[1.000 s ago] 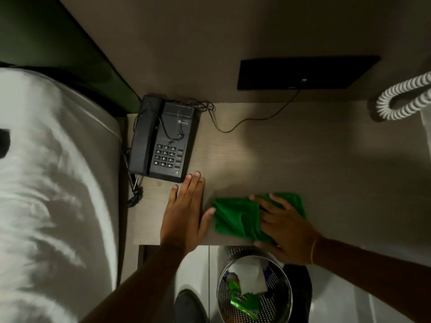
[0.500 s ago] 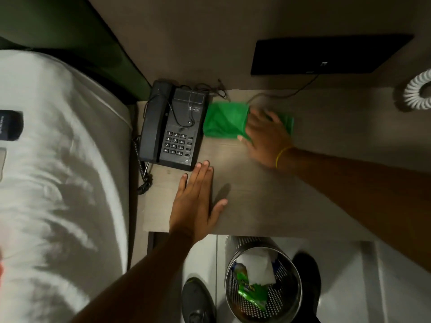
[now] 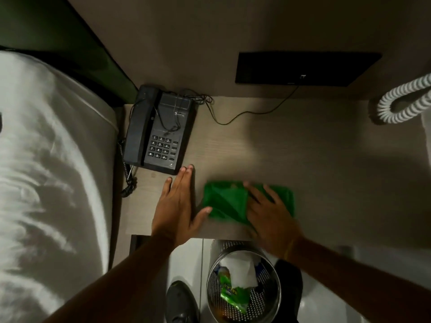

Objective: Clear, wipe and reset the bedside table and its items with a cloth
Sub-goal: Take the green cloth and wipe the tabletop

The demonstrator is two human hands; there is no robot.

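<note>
Green cloth (image 3: 226, 201) is pressed flat on the bedside table (image 3: 303, 148) near its front edge by the right hand (image 3: 270, 217), fingers spread, nothing gripped. Left hand (image 3: 177, 206) is laid flat and open just left of it, thumb touching the cloth. Black telephone (image 3: 158, 129) stands far left

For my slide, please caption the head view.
Right hand wipes table with green cloth; left hand rests flat.

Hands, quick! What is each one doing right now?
Left hand: open, flat on the bedside table, holding nothing.
Right hand: open, fingers spread, pressing the green cloth onto the table.
</note>
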